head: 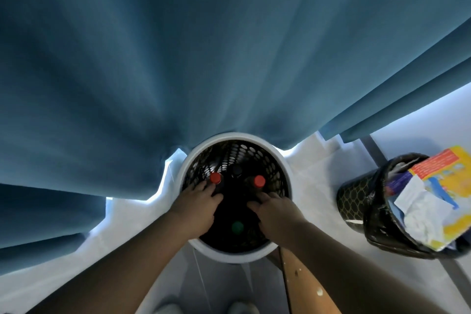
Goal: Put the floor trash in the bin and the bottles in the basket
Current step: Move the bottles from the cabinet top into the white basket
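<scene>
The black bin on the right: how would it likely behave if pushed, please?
Probably light and easy to slide, since the bin holds mostly paper and a yellow box. That box juts above the rim, so it may topple out.

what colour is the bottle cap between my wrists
The cap is dark green, head view.

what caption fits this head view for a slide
Left hand and right hand reach into the basket among capped bottles; full bin beside it.

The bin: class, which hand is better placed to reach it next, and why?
Right, probably. The bin stands right of the basket, nearer the right hand; the left hand would have to cross over.
</scene>
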Available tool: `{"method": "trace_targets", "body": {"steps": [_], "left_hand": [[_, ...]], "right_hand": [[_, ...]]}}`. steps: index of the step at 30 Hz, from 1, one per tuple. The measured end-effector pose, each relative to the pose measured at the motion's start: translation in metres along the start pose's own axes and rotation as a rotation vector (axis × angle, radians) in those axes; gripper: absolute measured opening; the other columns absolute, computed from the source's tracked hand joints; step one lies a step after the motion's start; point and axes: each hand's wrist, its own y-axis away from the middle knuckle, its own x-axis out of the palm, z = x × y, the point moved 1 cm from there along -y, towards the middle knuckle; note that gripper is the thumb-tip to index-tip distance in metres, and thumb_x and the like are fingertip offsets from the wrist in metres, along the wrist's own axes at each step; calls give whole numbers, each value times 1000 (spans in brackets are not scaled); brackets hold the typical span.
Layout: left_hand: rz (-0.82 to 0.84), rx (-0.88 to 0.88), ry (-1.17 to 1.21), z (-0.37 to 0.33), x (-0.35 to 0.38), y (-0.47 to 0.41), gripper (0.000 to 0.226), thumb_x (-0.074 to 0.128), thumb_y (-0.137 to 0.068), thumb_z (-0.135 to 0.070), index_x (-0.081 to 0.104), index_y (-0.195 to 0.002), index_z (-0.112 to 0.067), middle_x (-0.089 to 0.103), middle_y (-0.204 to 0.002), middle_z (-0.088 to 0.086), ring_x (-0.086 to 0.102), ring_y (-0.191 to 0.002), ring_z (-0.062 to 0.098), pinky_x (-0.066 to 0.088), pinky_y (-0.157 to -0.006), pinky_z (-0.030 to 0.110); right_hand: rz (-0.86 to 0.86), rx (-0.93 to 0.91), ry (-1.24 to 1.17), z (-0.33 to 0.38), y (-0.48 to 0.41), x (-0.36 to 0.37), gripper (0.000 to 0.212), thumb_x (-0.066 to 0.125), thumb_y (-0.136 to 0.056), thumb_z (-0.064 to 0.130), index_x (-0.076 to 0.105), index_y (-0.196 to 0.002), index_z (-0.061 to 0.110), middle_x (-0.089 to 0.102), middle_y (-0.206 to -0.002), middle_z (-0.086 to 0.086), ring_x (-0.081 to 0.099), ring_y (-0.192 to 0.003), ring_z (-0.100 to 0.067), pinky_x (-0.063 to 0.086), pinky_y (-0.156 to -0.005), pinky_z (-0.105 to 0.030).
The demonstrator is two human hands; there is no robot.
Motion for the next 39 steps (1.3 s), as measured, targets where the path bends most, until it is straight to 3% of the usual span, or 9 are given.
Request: {"method": "trace_targets", "body": {"steps": [3, 6, 8, 12, 17, 22, 28, 33, 39], "left_hand": [[-47, -74, 25, -9, -61, 63, 62, 48, -92, -34, 26, -147, -20, 16, -157, 9, 14, -145, 28, 15, -117, 43], [-249, -116, 44, -16, -124, 131, 78, 78, -63, -46, 55, -131, -15, 51, -138, 15, 50, -126, 34, 43, -97, 53], [-313, -171, 69, -21, -162, 178, 83, 83, -52, -51, 62, -124, -15, 60, -128, 14, 58, -117, 35, 49, -87, 55], [-394, -319, 106, -33, -240, 273, 79, 55, -76, -64, 45, -140, -17, 41, -147, 13, 39, -134, 37, 37, -100, 58], [-515, -508, 181, -47, -308, 382, 79, 12, -88, -69, 26, -148, -20, 23, -155, 13, 21, -142, 38, 19, -108, 62], [-647, -677, 238, -48, -331, 469, 77, 24, -88, -66, 26, -148, -18, 23, -156, 13, 21, -143, 38, 22, -106, 66], [-744, -885, 313, -36, -341, 546, 79, 23, -87, -68, 25, -150, -20, 16, -158, 8, 13, -146, 32, 14, -110, 63], [-806, -1008, 399, -8, -317, 608, 79, 23, -87, -69, 21, -151, -22, 13, -159, 6, 6, -147, 30, 7, -110, 63], [-815, -1139, 485, 41, -258, 700, 78, 21, -86, -68, 20, -149, -22, 16, -158, 8, 8, -146, 31, 10, -110, 65]], "right_hand": [[-114, -1, -10, 8, 57, -51, 63, 48, -93, 29, 21, -150, 27, 22, -155, -8, 23, -140, -30, 24, -112, -42], [-196, 23, -17, 21, 122, -112, 67, 47, -95, 38, 13, -151, 31, 10, -159, -6, 8, -146, -28, 9, -116, -49], [-249, 43, -50, 32, 168, -150, 68, 45, -95, 44, 9, -151, 33, 5, -161, -5, 2, -148, -29, 4, -116, -53], [-421, 95, -35, 52, 261, -223, 69, 53, -85, 56, 33, -146, 32, 32, -154, -10, 24, -143, -36, 21, -109, -62], [-586, 147, -9, 75, 349, -284, 66, 28, -90, 63, 29, -148, 30, 24, -156, -10, 16, -144, -39, 10, -110, -62], [-714, 57, -90, 119, 396, -333, 67, 23, -91, 62, 24, -148, 28, 22, -157, -12, 14, -145, -40, 19, -109, -66], [-790, -121, -32, 203, 411, -385, 70, 25, -91, 63, 14, -151, 29, 14, -159, -11, 10, -146, -38, 17, -111, -63], [-806, -268, 18, 289, 419, -409, 71, 21, -90, 64, 12, -152, 29, 14, -159, -12, 11, -146, -39, 15, -110, -63], [-784, -363, 67, 412, 426, -408, 72, 21, -90, 65, 5, -151, 33, 6, -161, -9, 2, -147, -36, 9, -113, -62]]}}
